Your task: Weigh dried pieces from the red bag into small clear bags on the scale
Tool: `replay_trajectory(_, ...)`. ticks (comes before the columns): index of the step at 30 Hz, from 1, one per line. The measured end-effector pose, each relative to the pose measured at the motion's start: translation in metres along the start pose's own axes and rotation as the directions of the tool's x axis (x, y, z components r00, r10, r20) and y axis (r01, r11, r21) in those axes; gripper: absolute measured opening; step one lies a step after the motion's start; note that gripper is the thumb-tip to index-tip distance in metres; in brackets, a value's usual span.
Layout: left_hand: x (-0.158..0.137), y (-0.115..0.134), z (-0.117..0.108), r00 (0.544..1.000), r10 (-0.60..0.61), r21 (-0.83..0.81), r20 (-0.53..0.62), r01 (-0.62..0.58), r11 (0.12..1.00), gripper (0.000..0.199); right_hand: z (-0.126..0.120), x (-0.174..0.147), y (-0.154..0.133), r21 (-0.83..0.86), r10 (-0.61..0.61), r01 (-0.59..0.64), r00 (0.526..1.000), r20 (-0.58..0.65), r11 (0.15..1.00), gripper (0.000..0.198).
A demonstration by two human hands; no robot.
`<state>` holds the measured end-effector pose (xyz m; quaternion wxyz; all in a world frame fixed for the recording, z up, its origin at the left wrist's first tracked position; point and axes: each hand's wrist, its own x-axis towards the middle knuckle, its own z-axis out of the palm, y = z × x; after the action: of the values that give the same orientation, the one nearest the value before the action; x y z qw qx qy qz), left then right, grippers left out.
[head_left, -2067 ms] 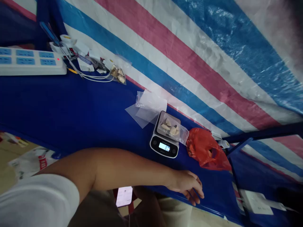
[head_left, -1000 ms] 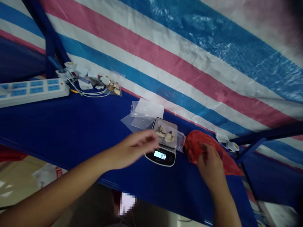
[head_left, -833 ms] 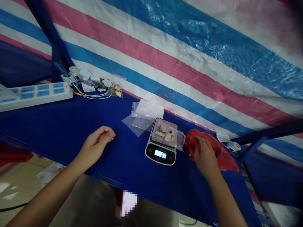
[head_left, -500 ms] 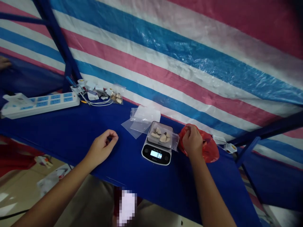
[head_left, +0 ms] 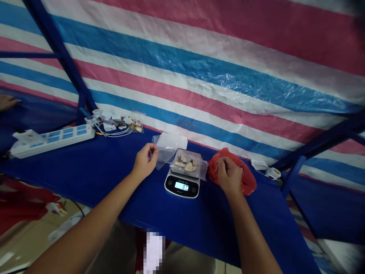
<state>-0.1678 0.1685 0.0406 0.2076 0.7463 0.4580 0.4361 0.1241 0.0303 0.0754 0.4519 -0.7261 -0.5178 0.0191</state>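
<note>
My left hand (head_left: 145,161) has its fingers curled in, at the left edge of clear plastic bags (head_left: 168,148); whether it touches them I cannot tell. Over the opening of a red plastic bag (head_left: 246,182), my right hand (head_left: 229,175) is bent with thumb and fingers together. What its fingertips hold, if anything, is hidden. Between the hands stands a digital kitchen scale (head_left: 181,192) with a lit display, reading about 8.7. On its platform lies a clear bag with dried mushroom slices (head_left: 188,165), pale with dark edges.
A white power strip (head_left: 57,140) lies at the left. Beside it are cables and another small bag of slices (head_left: 136,125). White plug-like items (head_left: 272,173) lie right of the red bag. Striped sheeting (head_left: 199,83) hangs behind the blue table (head_left: 171,217). Another person's hand (head_left: 8,102) shows far left.
My left hand has moved right and forward to the plastic bags. My right hand stays at the red bag, its fingers slightly shifted. The view has tilted a little.
</note>
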Motion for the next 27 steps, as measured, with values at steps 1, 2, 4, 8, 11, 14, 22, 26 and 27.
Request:
replay_trajectory(1,0.004,-0.003,0.003,1.0,-0.011,0.001,-0.022,0.011,1.0,0.019,0.0,0.0,0.004,0.041,0.031,-0.032,0.999,0.019,0.999,0.033)
replay_trajectory(2,0.006,-0.006,0.006,0.998,-0.022,0.002,-0.051,0.022,1.0,0.019,0.0,0.0,0.008,0.07,0.061,-0.064,0.997,0.037,0.996,0.034)
replay_trajectory(4,0.006,-0.01,0.008,0.993,-0.047,0.011,-0.104,0.049,0.999,0.019,0.003,0.004,0.016,0.104,0.103,-0.112,0.991,0.085,0.988,0.033)
replay_trajectory(8,0.0,-0.011,0.005,0.996,-0.062,0.03,-0.063,0.064,0.997,0.019,0.006,0.011,0.024,0.027,0.101,-0.108,0.978,0.18,0.994,0.032)
replay_trajectory(11,-0.001,-0.011,0.005,0.998,-0.057,0.024,-0.034,0.058,0.998,0.015,-0.003,0.013,0.023,-0.001,0.094,-0.095,0.985,0.146,0.995,0.034)
replay_trajectory(14,0.002,-0.013,0.007,0.997,-0.07,0.024,-0.026,0.07,0.997,0.012,-0.027,0.014,0.027,-0.13,0.078,-0.074,0.997,0.022,0.989,0.037)
replay_trajectory(22,0.004,-0.015,0.009,0.999,-0.024,0.018,0.028,0.023,1.0,0.013,-0.052,0.015,0.065,-0.574,0.143,-0.01,0.972,0.187,0.819,0.031)
replay_trajectory(26,0.004,-0.014,0.008,0.999,-0.024,0.026,0.048,0.022,0.999,0.014,-0.038,0.01,0.072,-0.547,-0.057,0.142,0.984,0.168,0.825,0.06)
replay_trajectory(27,0.004,-0.014,0.008,0.998,-0.02,0.024,0.054,0.018,1.0,0.013,-0.036,0.008,0.071,-0.556,-0.085,0.154,0.985,0.149,0.817,0.073)
